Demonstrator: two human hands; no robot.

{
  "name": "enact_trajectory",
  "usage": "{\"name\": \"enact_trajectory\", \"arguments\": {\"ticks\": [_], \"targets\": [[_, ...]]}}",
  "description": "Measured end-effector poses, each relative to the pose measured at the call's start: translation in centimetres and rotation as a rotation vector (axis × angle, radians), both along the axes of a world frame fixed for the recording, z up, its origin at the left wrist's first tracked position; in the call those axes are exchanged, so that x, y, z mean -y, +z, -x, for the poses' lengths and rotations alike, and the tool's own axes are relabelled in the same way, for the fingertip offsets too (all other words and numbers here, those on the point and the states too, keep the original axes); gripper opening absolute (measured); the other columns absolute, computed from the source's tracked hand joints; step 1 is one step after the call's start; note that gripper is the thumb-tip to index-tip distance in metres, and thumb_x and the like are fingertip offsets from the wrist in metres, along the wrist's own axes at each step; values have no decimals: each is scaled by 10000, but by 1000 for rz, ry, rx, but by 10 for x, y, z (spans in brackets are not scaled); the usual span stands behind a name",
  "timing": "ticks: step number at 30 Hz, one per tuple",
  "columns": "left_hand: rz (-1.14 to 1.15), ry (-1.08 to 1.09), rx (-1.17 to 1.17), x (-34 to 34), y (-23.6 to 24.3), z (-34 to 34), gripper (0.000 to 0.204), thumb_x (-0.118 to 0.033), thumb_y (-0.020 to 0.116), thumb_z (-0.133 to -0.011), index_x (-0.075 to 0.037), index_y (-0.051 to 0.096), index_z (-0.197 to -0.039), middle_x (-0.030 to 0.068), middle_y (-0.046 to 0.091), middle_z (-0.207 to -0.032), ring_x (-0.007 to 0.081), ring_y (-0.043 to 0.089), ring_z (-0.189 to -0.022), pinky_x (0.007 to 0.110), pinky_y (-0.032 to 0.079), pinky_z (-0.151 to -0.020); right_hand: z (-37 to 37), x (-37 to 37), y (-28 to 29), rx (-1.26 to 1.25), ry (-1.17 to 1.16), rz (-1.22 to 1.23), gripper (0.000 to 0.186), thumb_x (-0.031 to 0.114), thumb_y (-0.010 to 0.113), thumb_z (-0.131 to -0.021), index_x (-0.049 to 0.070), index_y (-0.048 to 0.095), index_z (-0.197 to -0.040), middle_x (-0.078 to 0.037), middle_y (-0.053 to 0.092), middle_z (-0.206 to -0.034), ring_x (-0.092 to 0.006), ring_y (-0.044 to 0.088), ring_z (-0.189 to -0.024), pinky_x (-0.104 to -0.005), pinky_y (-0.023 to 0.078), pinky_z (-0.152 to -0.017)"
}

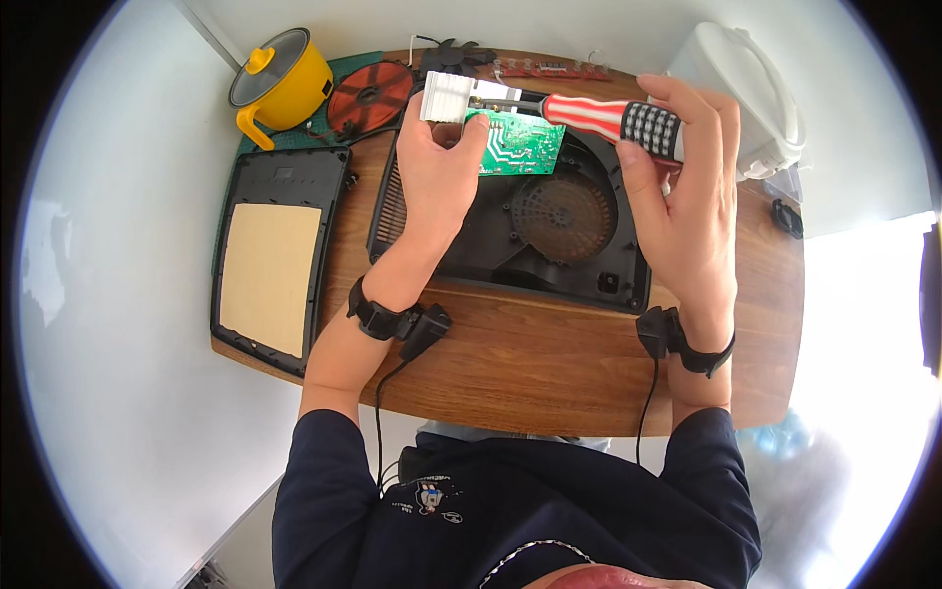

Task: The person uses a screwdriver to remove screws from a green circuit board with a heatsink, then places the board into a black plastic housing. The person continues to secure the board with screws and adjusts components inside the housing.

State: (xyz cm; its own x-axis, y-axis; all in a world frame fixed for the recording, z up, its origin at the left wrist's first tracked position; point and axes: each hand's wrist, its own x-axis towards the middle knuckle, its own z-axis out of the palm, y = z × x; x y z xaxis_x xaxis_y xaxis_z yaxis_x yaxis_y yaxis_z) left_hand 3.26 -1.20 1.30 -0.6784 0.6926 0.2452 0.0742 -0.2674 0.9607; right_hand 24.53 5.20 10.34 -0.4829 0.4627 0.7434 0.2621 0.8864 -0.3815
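Observation:
My left hand [439,177] is closed on a green circuit board [527,147] that has a white finned heat sink [446,98] at its left end. A screwdriver [589,115] with a red-and-white striped handle and a black-and-white checked end lies level in my right hand [687,206], gripped by the fingers and thumb. Its shaft points left, and the tip meets the area beside the heat sink; the exact contact is too small to make out. Under the board, a black plastic housing [471,265] with a round vent grille [564,218] rests on the table.
On the left lies a black panel with a beige sheet [270,265]. Behind it stand a yellow pot [285,83] and a reddish-brown coil disc [368,98]. A black fan [454,56] and a red strip board [554,69] lie at the back, a white appliance [736,98] at the right.

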Motion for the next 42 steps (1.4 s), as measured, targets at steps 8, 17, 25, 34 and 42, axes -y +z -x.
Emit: {"name": "enact_trajectory", "arguments": {"ticks": [8,17,25,34,42], "targets": [[-1,-5,-5,-1,2,-1,299,-5,727,-914,-8,591,-1181,42,702,-983,71,616,-765,257,507,-630,4,-1,-7,-72,-54,-56,412,153,738,-974,-7,539,-1297,-159,582,-1113,-300,644,-835,-368,555,-676],[-34,-22,2,-1,0,-1,291,-6,723,-921,-7,590,-1180,51,705,-1008,72,617,-775,257,510,-654,-2,-6,-5,35,-102,-77,383,169,748,-973,28,566,-1280,-152,610,-1102,-304,668,-777,-387,555,-655],[-21,-7,14,-2,-1,0,291,-9,725,-921,-6,593,-1180,47,706,-1010,74,618,-789,256,514,-680,-9,-8,2,98,-56,76,452,260,762,-972,53,570,-1326,-177,662,-1086,-331,701,-813,-371,573,-706],[-31,1,21,-3,0,0,292,-12,729,-918,-3,591,-1176,46,704,-1000,77,624,-785,258,513,-663,-3,-2,-2,26,-68,72,501,221,774,-956,35,551,-1364,-146,609,-1058,-310,658,-857,-381,563,-695],[-35,-16,-2,-2,-2,0,294,-13,730,-917,-4,591,-1175,41,692,-989,65,605,-770,255,507,-650,1,-3,-4,-28,-27,-5,437,206,788,-942,24,592,-1288,-93,610,-1012,-309,651,-794,-360,551,-675]]}}
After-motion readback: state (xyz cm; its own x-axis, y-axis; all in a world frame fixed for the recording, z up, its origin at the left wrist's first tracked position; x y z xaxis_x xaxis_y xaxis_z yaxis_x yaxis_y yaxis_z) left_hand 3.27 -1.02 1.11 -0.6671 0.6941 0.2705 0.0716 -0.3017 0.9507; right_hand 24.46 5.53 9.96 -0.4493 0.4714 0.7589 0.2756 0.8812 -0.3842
